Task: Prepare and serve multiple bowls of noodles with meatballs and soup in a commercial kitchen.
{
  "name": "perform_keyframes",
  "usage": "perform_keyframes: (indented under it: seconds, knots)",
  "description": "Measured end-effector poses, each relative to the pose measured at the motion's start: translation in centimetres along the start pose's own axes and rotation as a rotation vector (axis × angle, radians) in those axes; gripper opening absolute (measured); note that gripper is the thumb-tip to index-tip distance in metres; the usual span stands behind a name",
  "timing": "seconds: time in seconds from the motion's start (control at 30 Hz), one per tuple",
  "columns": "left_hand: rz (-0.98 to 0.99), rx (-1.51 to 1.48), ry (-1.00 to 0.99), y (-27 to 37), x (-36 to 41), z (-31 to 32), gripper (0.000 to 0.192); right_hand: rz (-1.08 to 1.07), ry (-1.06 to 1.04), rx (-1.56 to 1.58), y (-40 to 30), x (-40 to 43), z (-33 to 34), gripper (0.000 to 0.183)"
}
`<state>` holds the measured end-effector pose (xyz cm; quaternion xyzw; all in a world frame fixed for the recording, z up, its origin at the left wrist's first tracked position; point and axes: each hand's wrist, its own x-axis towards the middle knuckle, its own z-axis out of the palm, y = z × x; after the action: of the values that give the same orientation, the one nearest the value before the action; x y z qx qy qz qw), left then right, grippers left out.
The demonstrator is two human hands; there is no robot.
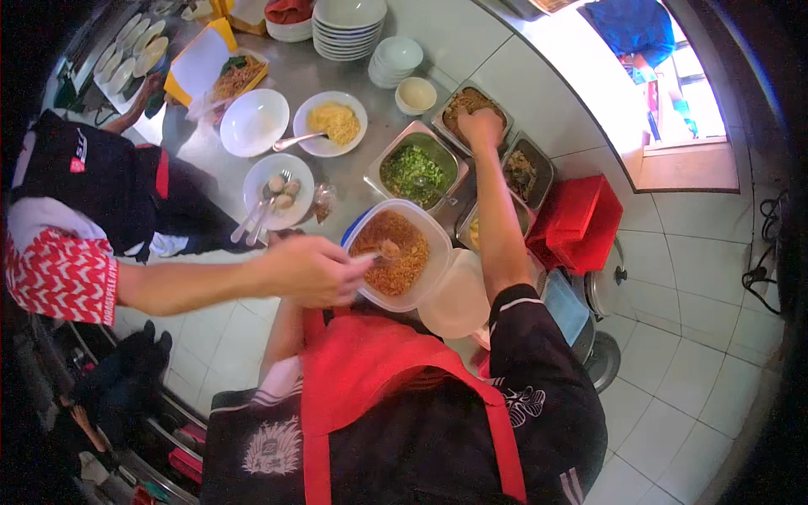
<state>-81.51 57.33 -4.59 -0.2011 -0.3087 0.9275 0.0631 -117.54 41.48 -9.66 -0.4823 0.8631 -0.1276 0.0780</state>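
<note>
My right hand (pixel 483 129) reaches into a steel pan of brown crumbly topping (pixel 467 104). Its fingertips are down among the crumbs, so their grip is hidden. A co-worker's forearm crosses over my left arm (pixel 284 334) and covers most of my left hand; only a small shadowed part (pixel 287 235) seems to show above it. Before my chest stands a clear plastic tub (pixel 435 252) of orange-brown granules (pixel 394 271). The co-worker's blurred hand (pixel 328 271) holds a spoon (pixel 372 257) over it. Beyond the tub is a steel pan of chopped green onion (pixel 413 167).
Left of the pans are a plate of noodles (pixel 334 120), an empty white bowl (pixel 255 123) and a bowl of meatballs (pixel 293 214). Stacked bowls (pixel 349 31) stand behind. A red plastic bin (pixel 577 218) sits right of my forearm. The co-worker (pixel 69 183) stands close on the left.
</note>
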Motion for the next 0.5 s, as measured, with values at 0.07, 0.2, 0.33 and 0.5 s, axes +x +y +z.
perform_keyframes:
  seconds: [0.07, 0.2, 0.33, 0.5]
  knots:
    - [-0.135, -0.681, 0.114, -1.1, 1.8, 2.1, 0.031, 0.106, -0.024, 0.018, 0.2, 1.4, 1.3, 0.041]
    - [-0.978, -1.367, -0.352, 2.5, 2.9, -4.3, 0.028, 0.173, -0.087, 0.082, -0.7, 1.4, 0.4, 0.044]
    - [-2.535, -1.138, -1.786, 9.8, 6.0, -16.9, 0.027, 0.225, -0.124, 0.059, 1.0, 2.4, -0.3, 0.044]
    - [-2.568, -1.141, -1.849, 9.9, 6.3, -16.9, 0.028, 0.266, -0.069, 0.094, 2.5, 3.4, -0.4, 0.046]
